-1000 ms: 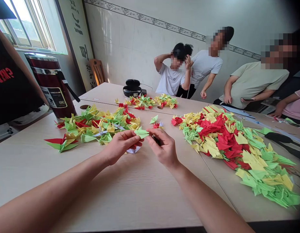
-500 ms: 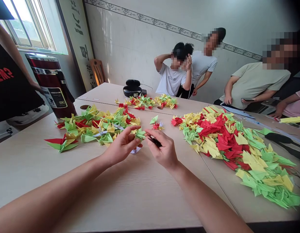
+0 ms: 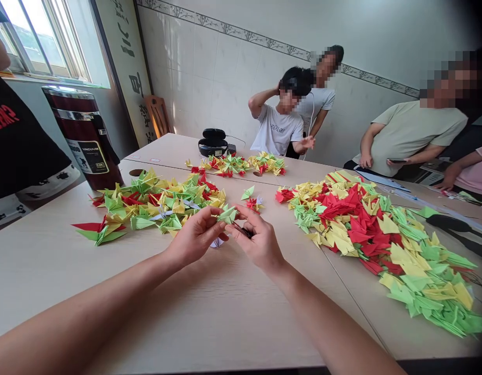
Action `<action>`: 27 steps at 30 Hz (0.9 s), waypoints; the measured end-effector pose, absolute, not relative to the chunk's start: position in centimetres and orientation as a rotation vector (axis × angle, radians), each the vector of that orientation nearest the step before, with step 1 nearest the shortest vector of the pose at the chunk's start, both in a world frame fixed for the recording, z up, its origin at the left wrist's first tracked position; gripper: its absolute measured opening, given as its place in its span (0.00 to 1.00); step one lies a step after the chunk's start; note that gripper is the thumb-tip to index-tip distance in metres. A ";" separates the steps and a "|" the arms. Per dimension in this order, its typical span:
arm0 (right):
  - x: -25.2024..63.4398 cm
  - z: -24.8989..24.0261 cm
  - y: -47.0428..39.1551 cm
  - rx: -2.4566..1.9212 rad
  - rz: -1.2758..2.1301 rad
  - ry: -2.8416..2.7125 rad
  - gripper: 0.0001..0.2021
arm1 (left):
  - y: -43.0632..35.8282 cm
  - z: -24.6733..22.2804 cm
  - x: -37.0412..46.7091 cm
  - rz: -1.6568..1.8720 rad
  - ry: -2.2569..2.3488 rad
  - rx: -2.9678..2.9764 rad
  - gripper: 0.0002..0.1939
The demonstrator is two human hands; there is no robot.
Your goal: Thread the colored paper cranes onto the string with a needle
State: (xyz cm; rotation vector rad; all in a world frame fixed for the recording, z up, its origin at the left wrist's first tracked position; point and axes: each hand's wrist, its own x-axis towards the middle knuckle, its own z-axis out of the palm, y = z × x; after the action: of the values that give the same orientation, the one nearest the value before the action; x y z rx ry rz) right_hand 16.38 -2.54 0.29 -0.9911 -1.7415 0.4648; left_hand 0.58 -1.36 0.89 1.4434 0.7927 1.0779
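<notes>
Above the near table, my left hand (image 3: 198, 229) pinches a green folded paper crane (image 3: 227, 214) between thumb and fingers. My right hand (image 3: 260, 239) is closed round a small thin dark tool (image 3: 244, 229), whose exact kind I cannot make out. Its index finger and thumb reach the crane's right side. Partly hidden beneath my hands lies a white-purple paper piece (image 3: 216, 242). Just beyond them rest a loose green paper piece (image 3: 248, 193) and a red paper crane (image 3: 253, 204).
Heaps of coloured cranes lie to the left (image 3: 163, 200), at the right (image 3: 366, 224) and at the back (image 3: 235, 164). A dark red vacuum flask (image 3: 85, 140) stands at left, an open black case (image 3: 212, 141) at the back. Several people surround the table (image 3: 225, 302).
My right hand has moved slightly left and its fingers now meet the crane. Across the table, the seated person has lowered one arm.
</notes>
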 end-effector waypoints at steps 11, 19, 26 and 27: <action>16.6 1.0 -2.7 -1.027 0.161 -1.836 0.11 | -0.8 1.0 0.6 1.206 0.820 1.262 0.23; 16.5 0.6 -2.6 -1.093 0.015 -1.897 0.11 | -0.9 0.5 0.9 1.206 0.796 1.367 0.20; 16.6 0.7 -2.6 -1.125 0.045 -1.921 0.11 | -0.9 0.4 0.7 1.181 0.841 1.446 0.17; 16.6 0.7 -2.6 -1.126 0.046 -1.921 0.11 | -0.9 0.3 0.7 1.184 0.837 1.457 0.17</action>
State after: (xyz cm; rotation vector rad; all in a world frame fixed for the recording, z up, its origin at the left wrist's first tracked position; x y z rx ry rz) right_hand 16.61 -2.59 0.73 -1.1263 -1.9207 0.0461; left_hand 0.68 -0.88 0.31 1.4570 0.8370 1.1841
